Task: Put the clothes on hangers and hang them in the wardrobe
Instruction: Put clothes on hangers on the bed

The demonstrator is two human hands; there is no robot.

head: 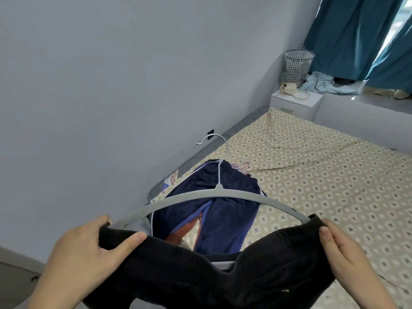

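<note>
A black garment stretches across the bottom of the head view, held up over the bed. My left hand grips its left corner, thumb on top of the cloth. My right hand pinches its right corner. A grey hanger with a metal hook arches just beyond the garment, both of its ends tucked under the black cloth by my hands. Navy clothes with white piping lie in a heap on the bed behind the hanger. No wardrobe is in view.
The bed has a beige patterned sheet and fills the right side. A white nightstand stands at its far corner, with a checked basket, light blue cloth and teal curtains on the window ledge. A grey wall is at the left.
</note>
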